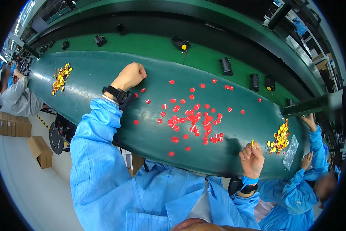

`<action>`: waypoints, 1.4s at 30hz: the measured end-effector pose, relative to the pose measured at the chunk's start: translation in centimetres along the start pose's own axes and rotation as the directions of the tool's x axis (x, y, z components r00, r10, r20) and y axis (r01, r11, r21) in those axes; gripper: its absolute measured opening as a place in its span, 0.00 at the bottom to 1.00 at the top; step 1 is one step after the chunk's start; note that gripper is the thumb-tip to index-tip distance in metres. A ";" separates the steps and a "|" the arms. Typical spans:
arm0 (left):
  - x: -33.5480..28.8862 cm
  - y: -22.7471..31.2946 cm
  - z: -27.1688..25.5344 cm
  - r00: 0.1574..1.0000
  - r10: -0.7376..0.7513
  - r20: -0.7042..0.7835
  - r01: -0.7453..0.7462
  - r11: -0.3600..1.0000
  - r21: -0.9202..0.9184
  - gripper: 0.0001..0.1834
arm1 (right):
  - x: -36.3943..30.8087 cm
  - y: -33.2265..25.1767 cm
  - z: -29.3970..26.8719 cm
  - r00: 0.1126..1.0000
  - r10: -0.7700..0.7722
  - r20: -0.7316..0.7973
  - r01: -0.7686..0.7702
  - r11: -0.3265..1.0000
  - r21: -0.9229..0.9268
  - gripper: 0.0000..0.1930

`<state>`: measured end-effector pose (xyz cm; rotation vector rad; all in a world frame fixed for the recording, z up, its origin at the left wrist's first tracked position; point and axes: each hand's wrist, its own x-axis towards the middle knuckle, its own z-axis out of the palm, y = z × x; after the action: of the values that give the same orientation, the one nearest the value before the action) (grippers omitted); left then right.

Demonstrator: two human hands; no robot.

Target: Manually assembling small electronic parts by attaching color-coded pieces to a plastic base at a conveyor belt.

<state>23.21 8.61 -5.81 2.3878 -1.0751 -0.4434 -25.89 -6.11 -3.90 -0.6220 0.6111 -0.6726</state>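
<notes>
My left hand [130,76] reaches over the far side of the green table [153,134], fingers curled and turned away; whatever they hold, if anything, is hidden. Close to that wrist lie a few small red discs [148,101], some with a white stripe. Near the table's front edge, my right hand [252,161] pinches a small yellow disc [252,143] upright at its fingertips. Between my two hands many more red discs [193,119] are scattered, densest in the middle. A heap of yellow discs [280,136] lies to the right of my right hand.
Another pile of yellow discs [61,79] sits at the far left. A clear plastic bag [291,153] lies by the right heap. A blue-sleeved person [296,188] works at the right, a person in white [17,98] at the left. Black devices [227,66] line the back.
</notes>
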 end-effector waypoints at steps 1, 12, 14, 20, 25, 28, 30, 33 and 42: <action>0.3 0.1 -0.2 1.000 0.028 0.011 -0.029 0.996 0.080 0.05 | 0.3 0.1 0.3 1.000 -0.021 -0.016 0.020 0.999 -0.026 0.04; -0.8 -3.5 -2.8 0.985 -0.133 -0.113 0.119 0.986 -0.119 0.17 | 0.7 0.3 0.0 0.998 -0.047 -0.040 0.043 0.994 -0.101 0.04; -0.8 -4.4 -3.4 0.984 -0.128 -0.124 0.108 0.982 -0.156 0.15 | 0.6 0.4 -0.7 0.998 -0.056 -0.041 0.051 0.993 -0.103 0.04; -0.7 -6.2 -3.6 0.982 -0.075 -0.176 0.059 0.994 -0.092 0.08 | 1.1 1.1 -1.2 0.985 -0.063 -0.162 0.038 0.987 -0.157 0.03; 1.3 -5.3 -4.9 0.975 -0.213 -0.067 0.205 0.971 -0.120 0.18 | 1.4 1.2 -1.2 0.974 -0.067 -0.219 0.025 0.981 -0.190 0.04; 2.5 -5.9 -6.3 0.957 -0.285 0.060 0.288 0.957 -0.037 0.24 | 1.9 1.2 -1.0 0.965 -0.058 -0.255 -0.011 0.965 -0.261 0.04; 3.2 -5.4 -7.1 0.935 -0.320 0.154 0.308 0.946 0.099 0.26 | 2.0 1.2 -1.2 0.970 -0.054 -0.239 -0.008 0.968 -0.250 0.04; 4.0 -3.8 -7.1 0.919 -0.349 0.185 0.316 0.931 0.182 0.25 | 1.6 1.1 -1.6 0.969 -0.073 -0.235 0.021 0.976 -0.217 0.04; 1.5 -5.9 -5.1 0.968 -0.211 0.135 0.231 0.959 -0.161 0.07 | 1.4 1.2 -2.4 0.982 -0.089 -0.165 0.060 0.983 -0.173 0.04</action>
<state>30.13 12.37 -4.86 2.3554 -0.7811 -0.7335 -26.22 -7.11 -6.67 -0.7516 0.8142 -0.7559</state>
